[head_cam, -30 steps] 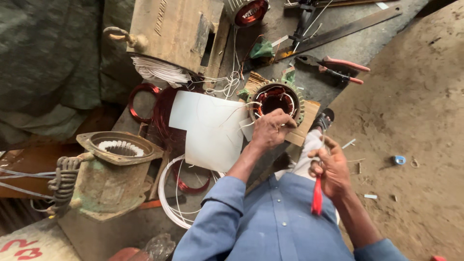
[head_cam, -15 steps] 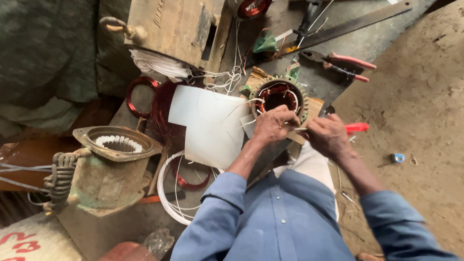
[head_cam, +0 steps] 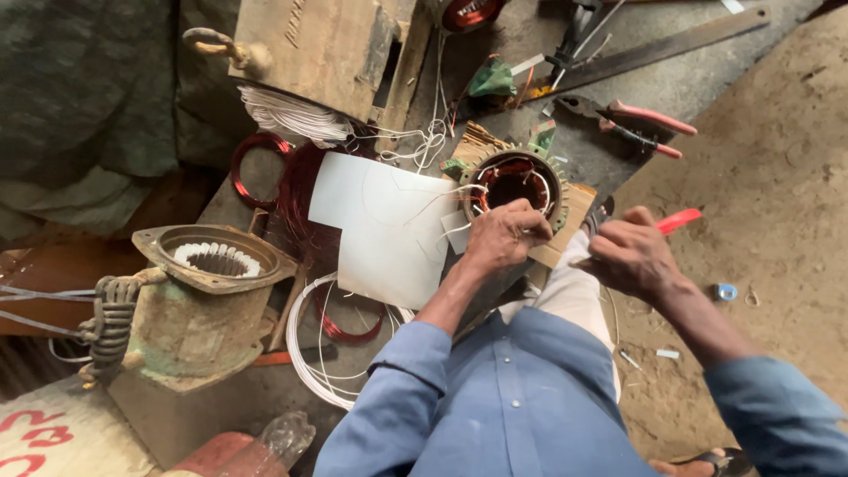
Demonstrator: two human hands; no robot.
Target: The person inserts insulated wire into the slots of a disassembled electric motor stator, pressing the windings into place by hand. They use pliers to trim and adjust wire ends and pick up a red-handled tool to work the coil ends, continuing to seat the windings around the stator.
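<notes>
The stator (head_cam: 514, 181), a round ring with red copper winding inside, sits a little right of the frame centre, on a piece of card. The left hand (head_cam: 499, 237) rests on its lower rim, fingers curled down as if they pinch white wires or sleeves there; what exactly they grip I cannot tell. The right hand (head_cam: 629, 256), at the right of centre, is closed around a tool with a red handle (head_cam: 678, 220), whose tip points toward the stator.

The step in hand seems to be work on the winding leads at the rim. The next move probably needs the tool tip brought in carefully beside the left fingers, without scraping the copper.

A white sheet (head_cam: 384, 225) lies left of the stator. An old motor housing (head_cam: 212, 291) stands at the left. Pliers (head_cam: 640, 124) lie at the upper right.
</notes>
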